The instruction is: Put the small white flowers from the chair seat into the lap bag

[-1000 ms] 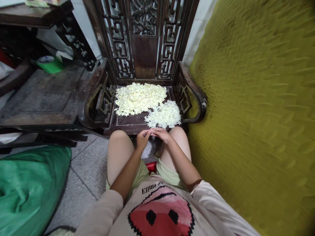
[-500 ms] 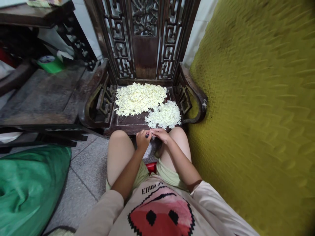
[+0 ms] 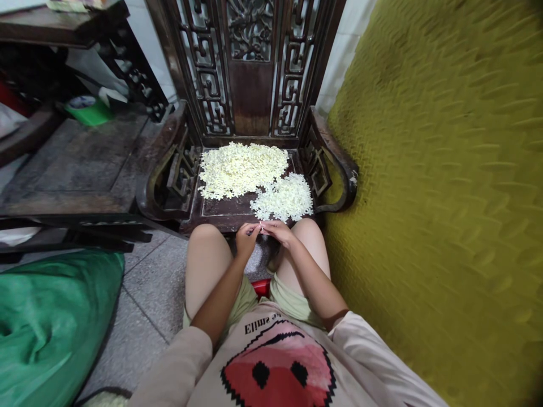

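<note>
My left hand [image 3: 246, 238] and my right hand [image 3: 278, 230] meet at the fingertips between my knees, just in front of the chair seat. A tiny white flower [image 3: 261, 225] shows where the fingers pinch together, though it is mostly covered. Something small and dark sits in the curled fingers of my left hand, too small to name. On the seat beyond lies a large heap of cream-yellow flowers [image 3: 241, 169]. Closer to my right hand is a smaller pile of whiter flowers [image 3: 284, 198], touching the larger heap at its edge.
The carved wooden chair [image 3: 224, 209] has curved arms on both sides. A yellow textured mat [image 3: 432, 198] stands upright along the right. At left are a wooden seat [image 3: 76, 164] with green tape [image 3: 90, 111] and a green bag [image 3: 55, 322]. Red plastic [image 3: 262, 287] shows beneath me.
The fingers of my left hand have shifted and straightened slightly, still meeting the right fingertips. My right hand stays nearly in place, and the flower piles look the same.
</note>
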A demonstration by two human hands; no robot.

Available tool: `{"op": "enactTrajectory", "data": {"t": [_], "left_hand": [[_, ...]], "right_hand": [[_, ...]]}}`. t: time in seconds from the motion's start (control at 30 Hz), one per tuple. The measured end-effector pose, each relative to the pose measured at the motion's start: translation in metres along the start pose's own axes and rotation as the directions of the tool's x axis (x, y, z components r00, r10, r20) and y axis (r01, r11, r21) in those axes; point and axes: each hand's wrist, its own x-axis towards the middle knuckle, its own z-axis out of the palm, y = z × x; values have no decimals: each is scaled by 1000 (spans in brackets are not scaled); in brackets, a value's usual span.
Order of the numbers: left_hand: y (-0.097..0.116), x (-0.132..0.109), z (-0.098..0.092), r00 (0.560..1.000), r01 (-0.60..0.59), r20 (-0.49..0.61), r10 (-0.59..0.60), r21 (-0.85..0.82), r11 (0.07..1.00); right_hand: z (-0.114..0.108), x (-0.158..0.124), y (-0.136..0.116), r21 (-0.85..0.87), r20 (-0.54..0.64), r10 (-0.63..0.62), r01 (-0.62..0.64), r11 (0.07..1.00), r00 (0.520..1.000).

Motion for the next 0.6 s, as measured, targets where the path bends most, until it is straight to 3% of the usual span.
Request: {"op": "enactTrajectory", "data": {"t": [0.6], "left_hand": [[4,-1,-3,987,-157,5,159,202,967]], "right_hand": [[1,-1,-1,-5,-18,7,-7,1000,1000]]}}
